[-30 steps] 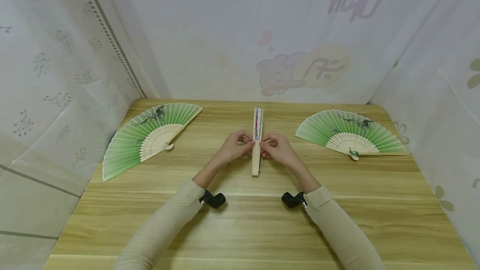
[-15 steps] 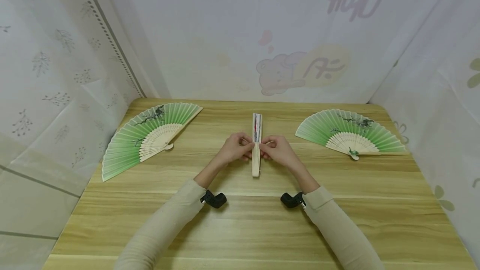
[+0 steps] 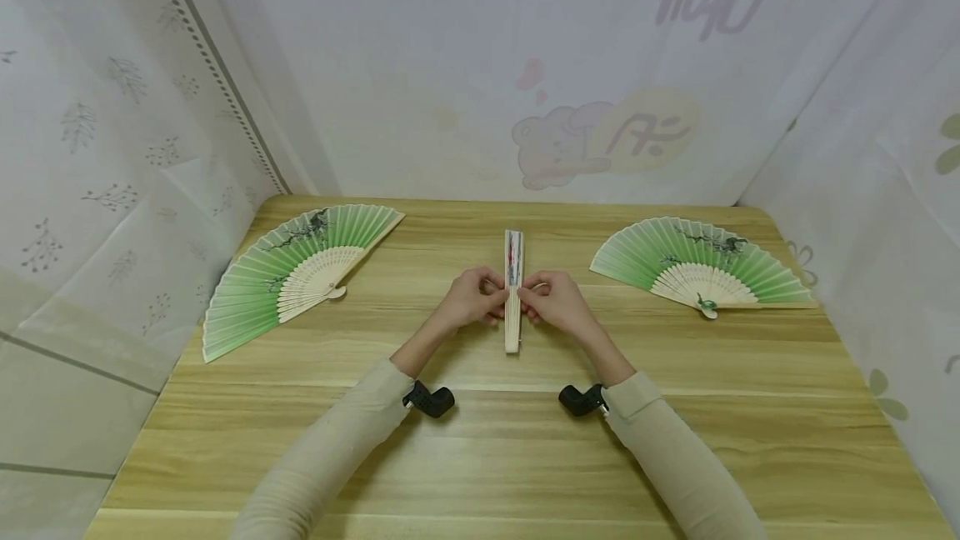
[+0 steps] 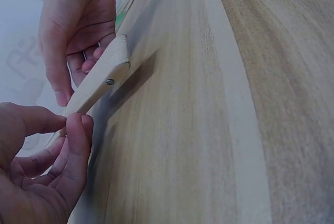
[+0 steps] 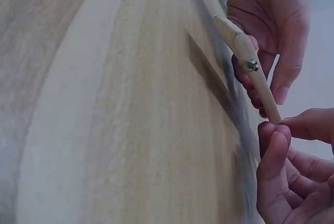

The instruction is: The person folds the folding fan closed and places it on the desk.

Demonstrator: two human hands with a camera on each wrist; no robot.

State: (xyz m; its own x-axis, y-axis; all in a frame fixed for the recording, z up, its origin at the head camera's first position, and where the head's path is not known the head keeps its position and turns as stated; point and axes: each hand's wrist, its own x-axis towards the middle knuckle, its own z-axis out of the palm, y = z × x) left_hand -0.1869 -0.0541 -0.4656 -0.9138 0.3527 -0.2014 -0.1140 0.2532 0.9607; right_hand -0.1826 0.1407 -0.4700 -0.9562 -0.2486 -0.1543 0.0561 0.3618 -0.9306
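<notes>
Between both hands is a folded hand fan with pale wooden ribs and a red-and-grey pattern on its folded leaf. My left hand pinches its left edge with thumb and fingers. From the other side, my right hand pinches the right edge at about the same height. The left wrist view shows the fan's rounded rib end with a small metal rivet, its shadow falling on the table below. In the right wrist view the fan again appears raised off the wood, the right thumb and fingers at its edge.
A spread green fan lies at the table's left, its ribs pale. Another spread green fan lies at the right, with a green tassel or cord at its pivot. Printed cloth encloses the back and sides of the wooden table.
The folded fan's far end has come down a little in the head view, mostly in the first half second. Both hands keep their hold and hardly shift; the spread fans stay put.
</notes>
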